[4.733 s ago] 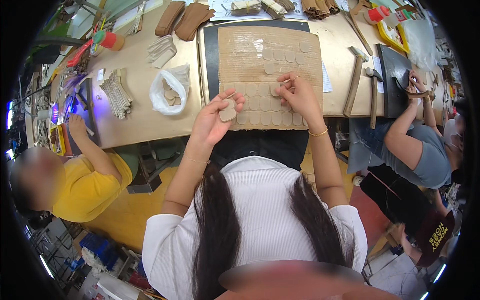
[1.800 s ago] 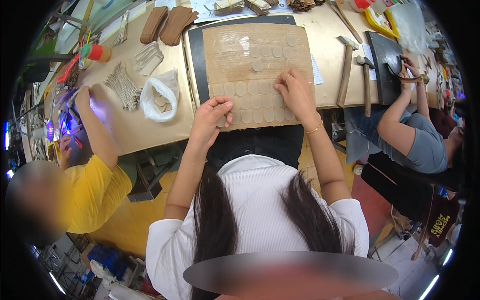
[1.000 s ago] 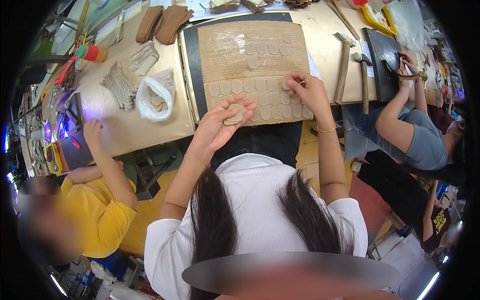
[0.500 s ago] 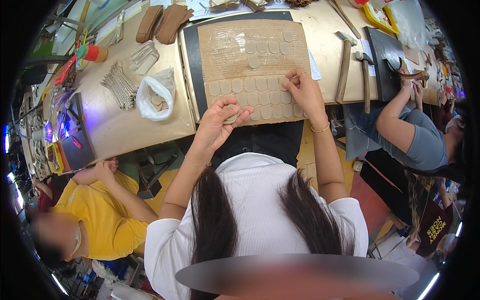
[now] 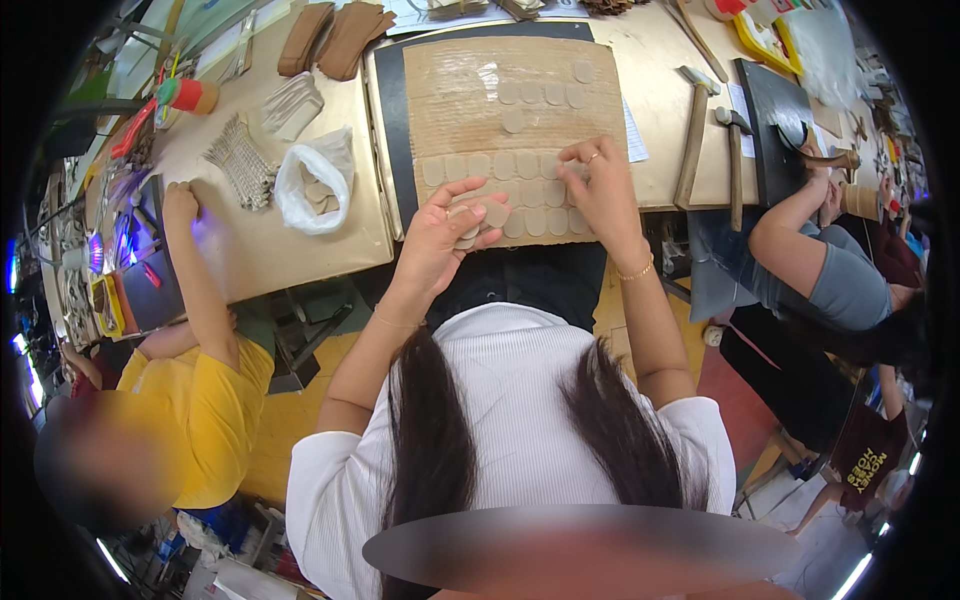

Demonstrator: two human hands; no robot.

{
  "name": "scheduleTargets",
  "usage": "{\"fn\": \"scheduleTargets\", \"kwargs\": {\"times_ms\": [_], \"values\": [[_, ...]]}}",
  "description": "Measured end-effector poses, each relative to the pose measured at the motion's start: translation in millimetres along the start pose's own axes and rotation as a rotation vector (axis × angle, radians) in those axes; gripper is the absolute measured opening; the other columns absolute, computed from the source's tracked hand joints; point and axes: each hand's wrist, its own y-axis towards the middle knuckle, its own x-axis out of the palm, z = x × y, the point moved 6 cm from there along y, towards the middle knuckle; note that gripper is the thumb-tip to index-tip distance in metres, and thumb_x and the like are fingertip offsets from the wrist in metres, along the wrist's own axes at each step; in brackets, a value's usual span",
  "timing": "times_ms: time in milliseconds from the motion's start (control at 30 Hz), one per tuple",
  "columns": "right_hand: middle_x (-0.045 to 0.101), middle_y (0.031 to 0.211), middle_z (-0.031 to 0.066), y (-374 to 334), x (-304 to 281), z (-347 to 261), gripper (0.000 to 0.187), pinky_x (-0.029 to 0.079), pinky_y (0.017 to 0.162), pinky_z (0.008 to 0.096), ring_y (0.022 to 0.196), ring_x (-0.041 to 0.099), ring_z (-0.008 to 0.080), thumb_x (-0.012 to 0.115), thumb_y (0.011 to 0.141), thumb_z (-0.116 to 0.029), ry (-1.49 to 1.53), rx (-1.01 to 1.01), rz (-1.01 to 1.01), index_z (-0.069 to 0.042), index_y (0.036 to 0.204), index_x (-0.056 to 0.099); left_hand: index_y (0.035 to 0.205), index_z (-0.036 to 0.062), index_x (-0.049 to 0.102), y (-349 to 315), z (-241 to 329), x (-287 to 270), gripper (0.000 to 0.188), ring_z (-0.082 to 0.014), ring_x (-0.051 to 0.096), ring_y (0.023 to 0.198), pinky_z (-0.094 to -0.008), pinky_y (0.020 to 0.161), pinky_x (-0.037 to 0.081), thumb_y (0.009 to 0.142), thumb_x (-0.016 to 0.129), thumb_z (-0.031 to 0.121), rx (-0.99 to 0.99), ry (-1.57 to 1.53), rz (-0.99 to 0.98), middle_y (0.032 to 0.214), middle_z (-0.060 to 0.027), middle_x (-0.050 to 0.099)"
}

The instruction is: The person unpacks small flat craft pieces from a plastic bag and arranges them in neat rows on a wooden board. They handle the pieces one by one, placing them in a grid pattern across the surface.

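Note:
My left hand (image 5: 445, 230) is closed around a small stack of beige oval pieces (image 5: 492, 213), one of which juts out between thumb and fingers. It hovers over the near left part of a brown cardboard sheet (image 5: 455, 95). Rows of similar flat, rounded beige pieces (image 5: 503, 164) lie on the sheet's near half, with a few more farther up. At the sheet's right side is my right hand (image 5: 605, 195), its thumb and fingertips pinched together over the rows. Whatever lies between those fingertips is hidden. The hands also cover some of the pieces.
On the left stand a white plastic bag (image 5: 312, 190) of beige pieces, a bundle of braided strips (image 5: 240, 160) and brown strips (image 5: 350, 45). Two hammers (image 5: 692, 140) lie at right. Co-workers sit on both sides; the yellow-sleeved arm (image 5: 200, 270) rests on the table.
A beige piece now sticks out from the stack in my left hand. My right fingers have drawn together slightly. The co-worker in yellow has stretched an arm onto the table.

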Motion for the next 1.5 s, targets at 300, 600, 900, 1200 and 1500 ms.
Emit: {"fn": "scheduleTargets", "kwargs": {"times_ms": [300, 600, 900, 1200, 1500], "values": [[0.059, 0.088, 0.0097, -36.8, 27.6, -60.9, 0.017, 0.051, 0.064, 0.0287, 0.072, 0.062, 0.0188, 0.071, 0.08, -0.005, 0.533, -0.034, -0.143, -0.001, 0.093, 0.061, 0.123, -0.0016, 0.046, 0.6, -4.0, -4.6, 0.032, -0.0185, 0.066, 0.094, -0.0291, 0.083, 0.056, 0.094, 0.056, 0.004, 0.138, 0.166, 0.028, 0.115, -0.0145, 0.062], [0.065, 0.087, 0.007, -39.8, 27.2, -50.8, 0.015, 0.049, 0.071, 0.0277, 0.08, 0.062, 0.0164, 0.069, 0.083, -0.006, 0.629, 0.111, -0.193, -0.003, 0.097, 0.064, 0.106, -0.0025, 0.06, -7.2, -5.7, -8.8, 0.024, -0.0183, 0.069, 0.079, -0.0265, 0.063, 0.057, 0.094, 0.061, 0.019, -0.161, 0.234, -0.051, 0.086, -0.0083, 0.065], [0.062, 0.091, 0.008, -45.3, 18.0, -71.0, 0.015, 0.051, 0.067, 0.0301, 0.078, 0.063, 0.0215, 0.07, 0.08, -0.003, 0.454, -0.238, -0.012, -0.004, 0.094, 0.067, 0.115, -0.0001, 0.057, -6.6, -20.7, -13.7, 0.028, -0.013, 0.063, 0.072, -0.0227, 0.06, 0.054, 0.093, 0.061, 0.018, -0.224, -0.126, -0.184, 0.089, -0.0061, 0.064], [0.06, 0.095, 0.0069, -45.2, 23.3, -59.7, 0.022, 0.051, 0.065, 0.029, 0.08, 0.061, 0.0179, 0.073, 0.078, -0.004, 0.699, -0.065, -0.098, -0.006, 0.099, 0.067, 0.133, 0.0003, 0.049, -5.0, -22.2, 1.4, 0.044, -0.0113, 0.059, 0.075, -0.0211, 0.064, 0.051, 0.095, 0.058, 0.021, -0.165, -0.244, -0.288, 0.096, -0.0044, 0.062], [0.058, 0.096, 0.0073, -45.4, 19.2, -61.0, 0.022, 0.05, 0.065, 0.0267, 0.076, 0.059, 0.0158, 0.074, 0.078, -0.005, 0.643, -0.062, -0.012, -0.006, 0.099, 0.067, 0.135, 0.0025, 0.048, -5.1, -17.4, 6.8, 0.045, -0.0115, 0.058, 0.075, -0.0215, 0.061, 0.049, 0.094, 0.06, 0.02, -0.149, -0.23, -0.333, 0.098, -0.0051, 0.061]]}}
